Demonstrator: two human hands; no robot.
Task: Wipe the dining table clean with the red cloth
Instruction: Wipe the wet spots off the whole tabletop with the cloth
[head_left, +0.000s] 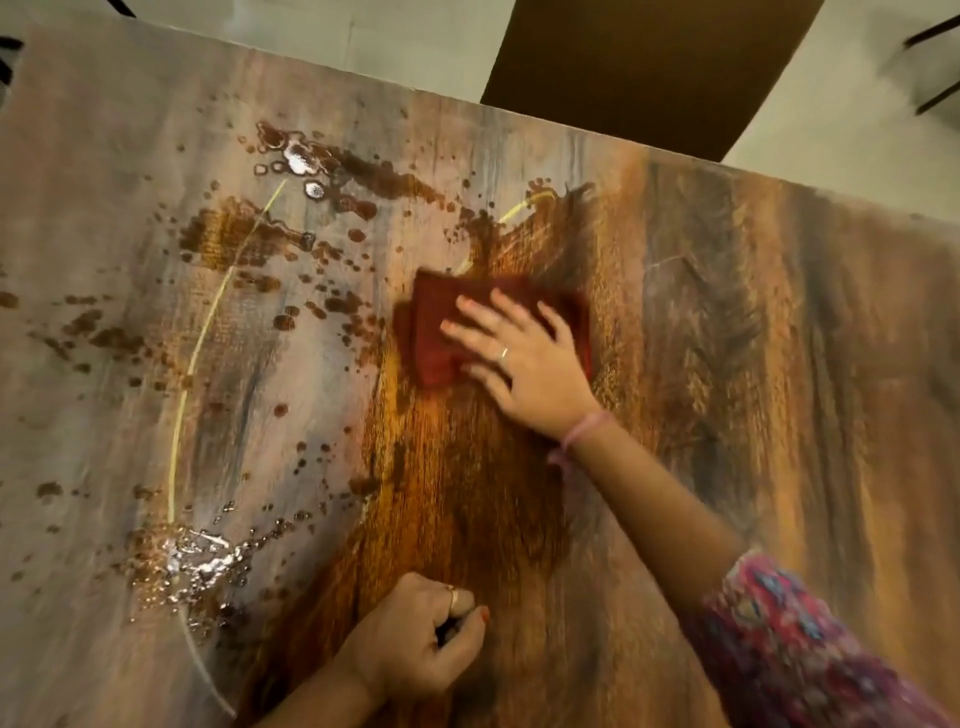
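We note the red cloth (498, 332), soft, light, folded flat mid-table (779, 364), pinned under our right hand (519, 358) with fingers spread; left hand (415, 644) fisted near edge; best pressed flat, not pinched.

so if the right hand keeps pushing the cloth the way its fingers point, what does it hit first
The right hand lies flat on the red cloth, fingers aimed up and left. In that line, the cloth would probably first meet the scattered brown droplets by its left edge, with the shiny wet patch farther on.
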